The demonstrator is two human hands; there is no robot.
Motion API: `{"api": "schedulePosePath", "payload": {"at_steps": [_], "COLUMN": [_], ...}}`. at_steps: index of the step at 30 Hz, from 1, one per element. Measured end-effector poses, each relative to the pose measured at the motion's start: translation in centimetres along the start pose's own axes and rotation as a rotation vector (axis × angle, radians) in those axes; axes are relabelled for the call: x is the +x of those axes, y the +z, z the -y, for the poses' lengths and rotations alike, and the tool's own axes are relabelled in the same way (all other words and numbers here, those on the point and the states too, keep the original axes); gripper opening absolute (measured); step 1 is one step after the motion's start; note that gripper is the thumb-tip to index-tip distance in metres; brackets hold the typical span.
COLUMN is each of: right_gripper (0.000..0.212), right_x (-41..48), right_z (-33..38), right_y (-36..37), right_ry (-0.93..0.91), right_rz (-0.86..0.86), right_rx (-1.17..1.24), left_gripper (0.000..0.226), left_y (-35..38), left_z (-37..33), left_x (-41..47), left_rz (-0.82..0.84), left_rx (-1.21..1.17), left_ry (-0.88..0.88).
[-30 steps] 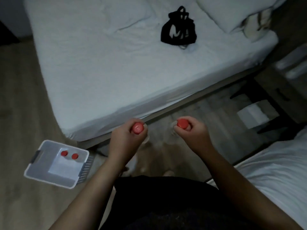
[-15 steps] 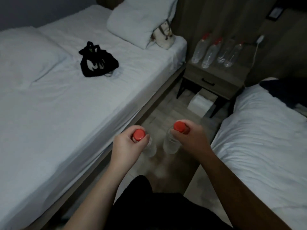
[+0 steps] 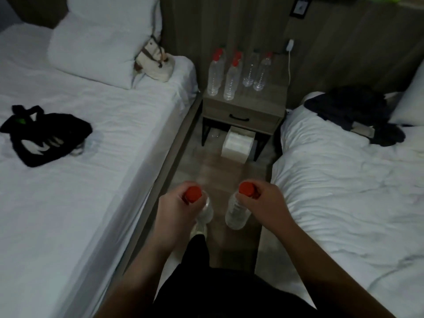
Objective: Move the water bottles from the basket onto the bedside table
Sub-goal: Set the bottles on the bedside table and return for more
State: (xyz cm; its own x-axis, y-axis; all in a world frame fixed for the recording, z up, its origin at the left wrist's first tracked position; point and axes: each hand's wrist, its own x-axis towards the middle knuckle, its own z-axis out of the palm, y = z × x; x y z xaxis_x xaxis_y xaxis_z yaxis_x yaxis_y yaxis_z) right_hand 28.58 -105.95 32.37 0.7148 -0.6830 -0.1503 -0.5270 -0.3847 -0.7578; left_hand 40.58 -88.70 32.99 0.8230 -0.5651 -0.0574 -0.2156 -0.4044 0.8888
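**Two more bottles on the way to the nightstand**

The left hand (image 3: 176, 210) was closed round one water bottle (image 3: 205, 211) at its red cap, the right hand (image 3: 263, 204) round another water bottle (image 3: 236, 214) — both hanging upright over the floor between the beds. They looked light and clear, thin-walled, likely squashy, so the neck seemed the safest hold. Forearms reached forward, knuckles up. The bedside table (image 3: 241, 115) sat at 12 o'clock, well apart, bottles already standing on it.

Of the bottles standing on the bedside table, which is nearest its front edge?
The second bottle from the left, red-capped. Its base sits just behind the bedside table's front edge, ahead of the left bottle; the two right bottles stand farther back.
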Motion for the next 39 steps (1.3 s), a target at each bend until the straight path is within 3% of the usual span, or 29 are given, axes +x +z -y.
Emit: {"api": "schedulePosePath", "payload": {"at_steps": [6, 16, 22, 31, 39], "right_gripper": [0.021, 0.023, 0.008, 0.016, 0.023], "right_x": [8.1, 17.5, 24.0, 40.3, 53.8], "right_z": [2.5, 4.0, 2.4, -1.3, -3.6], "right_y": [-0.9, -2.3, -4.0, -8.7, -14.3], "right_ry": [0.091, 0.141, 0.172, 0.133, 0.186], "right_rz": [-0.106, -0.211, -0.236, -0.204, -0.141], "right_rx": [0.066, 0.176, 0.197, 0.173, 0.128], "left_gripper": [0.016, 0.015, 0.019, 0.022, 0.023], "left_y": [-0.5, 1.2, 4.7, 13.5, 20.6], "left_z": [-0.8, -2.4, -3.4, -7.6, -12.2], "left_x": [11.4, 23.3, 29.6, 44.0, 56.0], "left_rz": [0.205, 0.316, 0.347, 0.366, 0.310], "left_rx": [0.156, 0.071, 0.119, 0.141, 0.329], "left_ry": [0.108, 0.172, 0.145, 0.075, 0.120]}}
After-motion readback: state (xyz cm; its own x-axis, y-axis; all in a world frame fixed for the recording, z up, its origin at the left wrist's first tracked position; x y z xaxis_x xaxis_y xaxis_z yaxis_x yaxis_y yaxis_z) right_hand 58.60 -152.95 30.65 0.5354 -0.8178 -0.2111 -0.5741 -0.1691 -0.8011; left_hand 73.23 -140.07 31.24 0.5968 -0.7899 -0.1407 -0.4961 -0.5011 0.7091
